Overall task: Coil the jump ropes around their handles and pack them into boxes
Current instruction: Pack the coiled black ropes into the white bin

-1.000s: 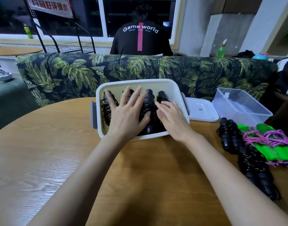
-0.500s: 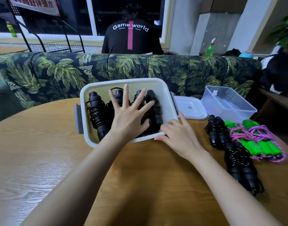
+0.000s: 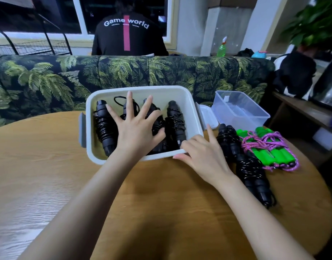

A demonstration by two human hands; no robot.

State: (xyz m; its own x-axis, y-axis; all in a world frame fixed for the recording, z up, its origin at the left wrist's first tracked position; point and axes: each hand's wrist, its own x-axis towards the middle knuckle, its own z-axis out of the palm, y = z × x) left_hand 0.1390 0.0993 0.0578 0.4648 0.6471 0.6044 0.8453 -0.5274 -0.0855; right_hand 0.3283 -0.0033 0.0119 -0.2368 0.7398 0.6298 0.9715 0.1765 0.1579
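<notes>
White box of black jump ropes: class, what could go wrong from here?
A loose loop of cord stands up at the back of the white box; it may uncoil or catch under the lid once the left hand, pressing the bundles, lifts.
Four bundles look to fill the box; the two black jump ropes on the table may not fit.
The right hand holds the box's near corner; sliding it could knock those ropes.

The bare left arm (image 3: pixel 90 199) and bare right arm (image 3: pixel 255 212) are both stretching forward. The left hand (image 3: pixel 137 132) is lying palm-down, fingers straight and fanned wide. The right hand (image 3: pixel 202 156) is sitting a bit nearer, knuckles up, index finger pointing ahead, other fingers bending under, thumb angling left.
</notes>
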